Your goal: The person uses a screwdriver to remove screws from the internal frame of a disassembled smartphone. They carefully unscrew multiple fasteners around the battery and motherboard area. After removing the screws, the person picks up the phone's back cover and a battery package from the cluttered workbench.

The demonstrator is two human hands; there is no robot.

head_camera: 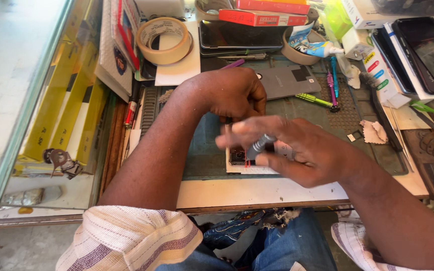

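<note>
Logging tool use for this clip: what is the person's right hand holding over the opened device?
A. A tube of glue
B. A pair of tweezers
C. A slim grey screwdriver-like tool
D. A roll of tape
C: the right hand grips a slim grey tool angled down onto the opened device, which the left hand steadies; the tape roll lies untouched at the back of the bench.
</note>
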